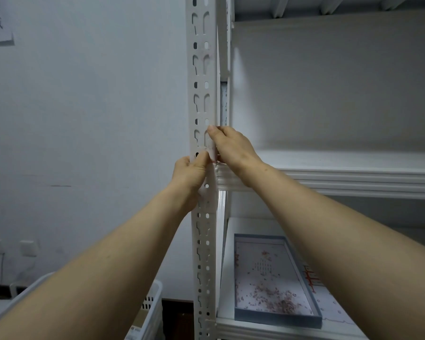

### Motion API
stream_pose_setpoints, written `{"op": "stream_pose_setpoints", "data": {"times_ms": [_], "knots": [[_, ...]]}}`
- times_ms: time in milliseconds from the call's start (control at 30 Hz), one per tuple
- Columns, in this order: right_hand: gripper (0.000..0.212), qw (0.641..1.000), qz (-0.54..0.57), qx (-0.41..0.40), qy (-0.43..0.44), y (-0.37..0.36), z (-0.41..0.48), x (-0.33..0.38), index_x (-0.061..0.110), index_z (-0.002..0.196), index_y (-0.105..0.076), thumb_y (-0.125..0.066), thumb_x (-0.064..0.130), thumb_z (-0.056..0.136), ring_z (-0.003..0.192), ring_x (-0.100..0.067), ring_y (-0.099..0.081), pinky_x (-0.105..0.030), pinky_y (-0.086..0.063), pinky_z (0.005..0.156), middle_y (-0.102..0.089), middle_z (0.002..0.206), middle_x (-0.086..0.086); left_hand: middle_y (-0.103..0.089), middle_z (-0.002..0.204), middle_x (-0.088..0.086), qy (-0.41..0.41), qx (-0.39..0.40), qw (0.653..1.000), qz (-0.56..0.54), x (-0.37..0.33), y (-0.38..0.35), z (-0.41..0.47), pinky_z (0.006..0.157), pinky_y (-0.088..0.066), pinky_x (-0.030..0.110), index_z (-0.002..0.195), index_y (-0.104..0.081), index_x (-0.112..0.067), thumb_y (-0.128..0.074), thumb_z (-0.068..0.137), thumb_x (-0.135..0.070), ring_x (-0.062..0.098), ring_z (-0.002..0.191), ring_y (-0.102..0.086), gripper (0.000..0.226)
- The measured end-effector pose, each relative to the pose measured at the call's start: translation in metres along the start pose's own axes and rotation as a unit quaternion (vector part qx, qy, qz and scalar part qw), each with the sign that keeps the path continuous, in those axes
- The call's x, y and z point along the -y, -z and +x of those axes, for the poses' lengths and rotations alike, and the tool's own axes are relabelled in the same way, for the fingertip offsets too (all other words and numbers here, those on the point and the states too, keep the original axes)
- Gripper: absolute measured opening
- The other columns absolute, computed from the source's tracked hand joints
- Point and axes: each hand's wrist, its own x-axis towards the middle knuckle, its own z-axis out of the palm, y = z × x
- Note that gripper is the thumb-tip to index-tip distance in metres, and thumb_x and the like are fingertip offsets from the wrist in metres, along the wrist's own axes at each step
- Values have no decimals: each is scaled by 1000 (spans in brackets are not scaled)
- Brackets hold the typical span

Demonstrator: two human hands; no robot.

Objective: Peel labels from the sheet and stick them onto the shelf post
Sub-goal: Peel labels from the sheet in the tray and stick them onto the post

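Observation:
The white perforated shelf post [203, 69] runs top to bottom through the middle of the view. A small pale label [212, 149] with a reddish lower edge lies on the post's front corner just above the middle shelf. My right hand [231, 148] pinches the label against the post, thumb tip at its top and fingers curled behind the corner. My left hand [189, 173] grips the post from the left just below, with its thumb on the front face beside the label's lower end. A label sheet [314, 280] with red marks lies on the lower shelf, partly under my right forearm.
A blue-rimmed tray [277, 317] with a sheet and several reddish scraps sits on the lower shelf. The middle shelf board [353, 177] juts right from the post. A white slotted basket [152, 307] stands on the floor at the lower left, by the wall.

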Motion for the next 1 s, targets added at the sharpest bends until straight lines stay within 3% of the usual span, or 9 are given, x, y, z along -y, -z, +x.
{"op": "stream_pose_setpoints", "data": {"times_ms": [100, 200, 333, 400, 500, 633, 700, 800, 1000], "knots": [[42, 1000, 2, -1, -2, -1, 1, 0, 13, 114, -58, -39, 47, 95, 106, -26, -59, -45, -47, 96, -63, 109, -5, -44, 35, -11, 7, -3, 1000, 5, 0, 0, 1, 29, -25, 6, 64, -48, -13, -49, 91, -19, 6, 38, -44, 27], [44, 1000, 0, -1, -1, -1, 1, 0, 13, 115, -58, -39, 47, 95, 107, -26, -58, -46, -46, 96, -64, 109, -6, -45, 35, -12, 6, 2, 1000, 1, 2, 0, 3, 29, -26, 6, 65, -50, -12, -49, 92, -19, -2, 28, -41, 27], [45, 1000, 0, 0, -2, -1, 1, 0, 13, 118, -57, -39, 47, 95, 108, -26, -58, -46, -46, 97, -63, 112, -6, -46, 60, 0, 5, 2, 1000, -2, 3, 0, 4, 29, -28, 7, 71, -51, -11, -49, 94, -24, -3, 29, -42, 26], [46, 1000, 1, 0, -3, -1, 1, 0, 12, 118, -57, -39, 48, 95, 108, -26, -58, -46, -46, 97, -63, 113, -6, -44, 62, 0, 0, -3, 1000, 5, 4, 0, 5, 28, -27, 7, 73, -51, -11, -47, 95, -25, 4, 40, -49, 26], [45, 1000, 2, 2, -4, 0, 1, 0, 13, 116, -58, -39, 49, 95, 107, -26, -58, -46, -46, 97, -63, 112, -5, -43, 65, 0, 0, -6, 1000, 20, 6, 0, 7, 30, -29, 7, 86, -53, -8, -47, 94, -25, 12, 55, -40, 19], [46, 1000, 11, 5, -6, 1, 2, 0, 12, 117, -58, -41, 49, 95, 108, -27, -58, -46, -46, 97, -63, 112, -6, -52, 67, 3, 10, 22, 999, 28, 8, 8, 9, 57, -37, 21, 73, -56, -11, -55, 88, -21, 19, 62, -47, 18], [47, 1000, 17, 8, -7, 1, 1, 0, 12, 118, -58, -41, 49, 94, 109, -26, -58, -46, -46, 97, -62, 113, -5, -55, 75, 11, 13, 33, 999, 22, 5, 11, 8, 68, -35, 32, 78, -60, -9, -62, 81, -23, 23, 73, -49, 14], [47, 1000, 22, 10, -8, 1, 1, 0, 12, 119, -57, -41, 49, 94, 109, -26, -58, -46, -46, 97, -62, 114, -5, -52, 79, 11, 10, 30, 998, 51, 4, 11, 8, 68, -34, 35, 77, -59, -11, -66, 72, -28, 23, 75, -46, 19], [42, 1000, 25, 14, -9, 2, 1, 0, 13, 112, -59, -40, 47, 95, 106, -26, -59, -46, -47, 97, -63, 108, -5, -54, 79, 9, -3, 12, 996, 83, 8, 8, 16, 64, -38, 31, 82, -60, -12, -58, 85, -22, 22, 72, -48, 11]]}}
